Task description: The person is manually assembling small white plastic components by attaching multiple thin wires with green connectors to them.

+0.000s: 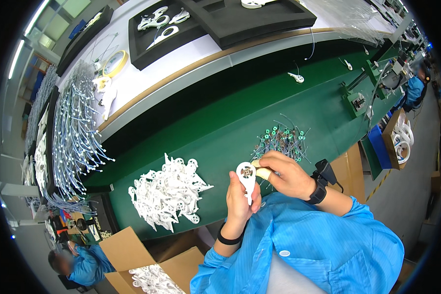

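My left hand point(238, 200) is closed round the narrow end of a white plastic housing point(248, 184), holding it upright over the table's near edge. Inside the housing's round head sits a small brown and metallic round part point(247, 172). My right hand point(288, 175) has its thumb and forefinger, both in yellowish finger cots, pinched at the right rim of that head. What lies between those fingertips is too small to make out. Just beyond my hands is a heap of small green-ended parts with thin wires point(282, 139). To the left lies a big pile of similar white housings point(167, 193).
Above the green table point(215, 139) runs a white shelf point(191, 51) with black foam trays point(169, 41) and a tape roll point(115, 63). Wired parts point(76, 132) hang at left. A green fixture point(356, 100) stands at right. An open carton point(127, 250) sits lower left. Co-workers sit at both sides.
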The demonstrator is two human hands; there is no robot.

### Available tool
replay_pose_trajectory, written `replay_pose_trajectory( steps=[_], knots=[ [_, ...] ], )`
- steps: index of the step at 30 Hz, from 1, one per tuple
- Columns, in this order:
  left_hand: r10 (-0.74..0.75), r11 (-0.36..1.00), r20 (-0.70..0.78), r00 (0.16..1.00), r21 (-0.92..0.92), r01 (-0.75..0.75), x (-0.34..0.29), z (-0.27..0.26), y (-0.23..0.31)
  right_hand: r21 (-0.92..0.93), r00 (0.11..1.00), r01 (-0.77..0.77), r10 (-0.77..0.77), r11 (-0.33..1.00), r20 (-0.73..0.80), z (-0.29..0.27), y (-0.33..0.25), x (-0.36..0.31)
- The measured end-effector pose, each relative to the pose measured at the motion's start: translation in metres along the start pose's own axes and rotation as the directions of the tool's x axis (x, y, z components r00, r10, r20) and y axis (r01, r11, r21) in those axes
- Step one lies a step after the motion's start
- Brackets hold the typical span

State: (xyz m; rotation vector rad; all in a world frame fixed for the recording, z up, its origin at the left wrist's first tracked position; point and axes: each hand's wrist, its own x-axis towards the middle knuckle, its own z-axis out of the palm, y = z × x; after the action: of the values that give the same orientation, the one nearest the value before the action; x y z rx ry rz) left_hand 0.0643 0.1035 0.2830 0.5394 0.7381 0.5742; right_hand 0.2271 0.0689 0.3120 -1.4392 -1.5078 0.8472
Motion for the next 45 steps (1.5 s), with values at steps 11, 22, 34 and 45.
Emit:
replay_pose_trajectory(
  steps=[11, 22, 34, 45],
  knots=[
    [0.103, 0.936, -0.129, 0.986, 0.348, -0.052, 0.009, -0.014, -0.012, -0.171, 0.996, 0.087, -0.081, 0.981, 0.045, 0.037, 0.023, 0.014],
    [-0.310, 0.944, -0.040, 0.950, 0.110, 0.312, 0.046, -0.102, 0.001, 0.037, 0.897, -0.279, 0.247, 0.960, 0.366, 0.072, 0.083, 0.058],
    [0.614, -0.216, -0.377, 0.694, 0.765, 0.606, 0.044, -0.322, 0.057, 0.268, 0.825, -0.499, 0.546, 0.824, -0.146, 0.030, 0.169, 0.091],
    [0.504, 0.154, -0.629, 0.592, 0.740, 0.654, 0.021, -0.316, 0.034, 0.414, 0.580, -0.578, 0.711, 0.703, -0.397, -0.041, 0.249, -0.089]
  ],
)
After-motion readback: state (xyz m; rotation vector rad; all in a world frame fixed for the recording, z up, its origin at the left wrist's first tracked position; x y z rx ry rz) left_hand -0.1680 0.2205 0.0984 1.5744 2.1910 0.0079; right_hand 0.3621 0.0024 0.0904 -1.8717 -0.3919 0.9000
